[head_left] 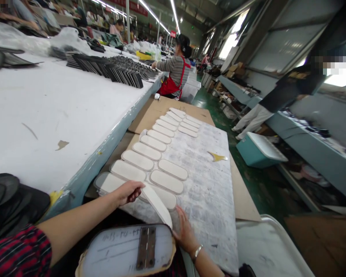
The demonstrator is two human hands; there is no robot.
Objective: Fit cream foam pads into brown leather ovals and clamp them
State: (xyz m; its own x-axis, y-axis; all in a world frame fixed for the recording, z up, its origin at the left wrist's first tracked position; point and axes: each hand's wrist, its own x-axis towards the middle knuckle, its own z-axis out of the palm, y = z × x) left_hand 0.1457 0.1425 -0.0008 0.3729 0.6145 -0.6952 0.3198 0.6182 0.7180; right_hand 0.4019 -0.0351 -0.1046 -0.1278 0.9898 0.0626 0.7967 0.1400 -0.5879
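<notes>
My left hand is closed in a pinch on the upper end of a long white rounded strip, which slants down to the right. Beside the strip's lower end is my right hand, its fingers stretched out over the board; whether it touches the strip I cannot tell. Nearest to me lies a translucent oval template with handwriting and a metal hinge. Rows of white oval pieces with grey edges lie on the pale, stained board.
A yellowish curved scrap rests on the board. To the left runs a white table with stacked dark pieces. A co-worker in a red apron sits ahead. A teal bin and a standing person are at right.
</notes>
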